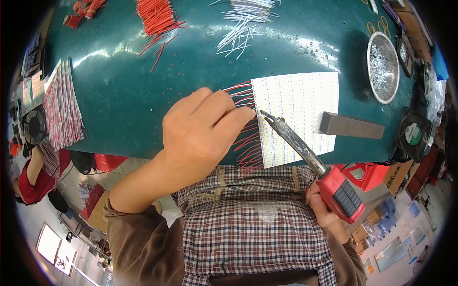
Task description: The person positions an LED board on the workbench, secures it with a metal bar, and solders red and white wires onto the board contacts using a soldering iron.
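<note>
A white LED strip panel (300, 112) lies on the green table, with red and white wires (249, 140) along its left edge. My left hand (202, 126) is closed in a pinch at that edge, among the wires. Its fingertips hold what looks like a wire, mostly hidden by the fingers. My right hand (322, 209) is wrapped round the red and black handle of a soldering iron (303, 148). The iron's dark tip points at the panel's left edge, just right of my left fingertips; whether it touches the panel I cannot tell.
A dark grey block (352, 125) rests over the panel's right side. Beyond it are a metal bowl (383, 69) of silvery bits and a small fan (412, 135). Red wires (155, 16) and white wires (245, 21) lie at the back, wired strips (64, 107) at left. Another person (36, 171) sits far left.
</note>
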`<action>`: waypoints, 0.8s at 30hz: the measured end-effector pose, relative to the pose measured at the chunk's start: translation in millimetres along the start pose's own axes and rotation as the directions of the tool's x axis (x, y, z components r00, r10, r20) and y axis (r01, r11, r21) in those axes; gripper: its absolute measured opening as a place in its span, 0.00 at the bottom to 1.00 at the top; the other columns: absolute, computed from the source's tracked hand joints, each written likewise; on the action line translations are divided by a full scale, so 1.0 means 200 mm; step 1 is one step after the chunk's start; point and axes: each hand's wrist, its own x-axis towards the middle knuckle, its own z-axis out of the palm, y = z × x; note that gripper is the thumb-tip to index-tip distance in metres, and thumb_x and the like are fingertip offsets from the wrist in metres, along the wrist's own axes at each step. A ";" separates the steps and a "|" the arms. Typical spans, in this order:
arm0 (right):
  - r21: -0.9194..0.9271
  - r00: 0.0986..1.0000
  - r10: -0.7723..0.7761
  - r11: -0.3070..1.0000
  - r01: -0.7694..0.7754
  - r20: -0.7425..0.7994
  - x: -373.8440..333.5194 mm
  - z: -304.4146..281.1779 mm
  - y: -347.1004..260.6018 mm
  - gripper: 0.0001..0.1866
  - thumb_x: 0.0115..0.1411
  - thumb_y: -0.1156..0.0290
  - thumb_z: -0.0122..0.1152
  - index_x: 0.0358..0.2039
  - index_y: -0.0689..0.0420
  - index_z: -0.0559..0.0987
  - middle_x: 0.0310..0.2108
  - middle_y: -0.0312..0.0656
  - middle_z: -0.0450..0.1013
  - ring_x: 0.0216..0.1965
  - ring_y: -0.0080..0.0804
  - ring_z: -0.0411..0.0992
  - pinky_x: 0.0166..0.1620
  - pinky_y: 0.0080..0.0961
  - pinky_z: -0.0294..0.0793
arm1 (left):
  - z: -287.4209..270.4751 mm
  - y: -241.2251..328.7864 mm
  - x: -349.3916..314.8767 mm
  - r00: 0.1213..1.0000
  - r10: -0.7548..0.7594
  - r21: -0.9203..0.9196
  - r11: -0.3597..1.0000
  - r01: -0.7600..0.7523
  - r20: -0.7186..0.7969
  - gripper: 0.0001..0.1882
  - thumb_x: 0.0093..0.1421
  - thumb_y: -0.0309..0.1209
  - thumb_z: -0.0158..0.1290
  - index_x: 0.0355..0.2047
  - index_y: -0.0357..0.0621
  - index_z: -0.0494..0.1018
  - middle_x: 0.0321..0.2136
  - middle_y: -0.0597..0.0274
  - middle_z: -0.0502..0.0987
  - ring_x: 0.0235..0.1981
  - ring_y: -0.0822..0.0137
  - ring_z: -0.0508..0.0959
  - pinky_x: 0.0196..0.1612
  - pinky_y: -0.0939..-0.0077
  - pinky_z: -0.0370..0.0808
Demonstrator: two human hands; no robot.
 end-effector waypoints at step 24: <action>0.054 0.998 0.057 0.997 -0.055 -0.025 0.00 0.00 -0.03 0.11 0.59 0.70 0.71 0.39 0.62 0.83 0.34 0.48 0.81 0.32 0.47 0.81 0.38 0.37 0.81 | 0.01 0.02 -0.01 0.996 0.090 0.125 0.988 -0.086 -0.026 0.17 0.44 0.20 0.68 0.37 0.41 0.85 0.25 0.66 0.73 0.23 0.67 0.73 0.22 0.73 0.66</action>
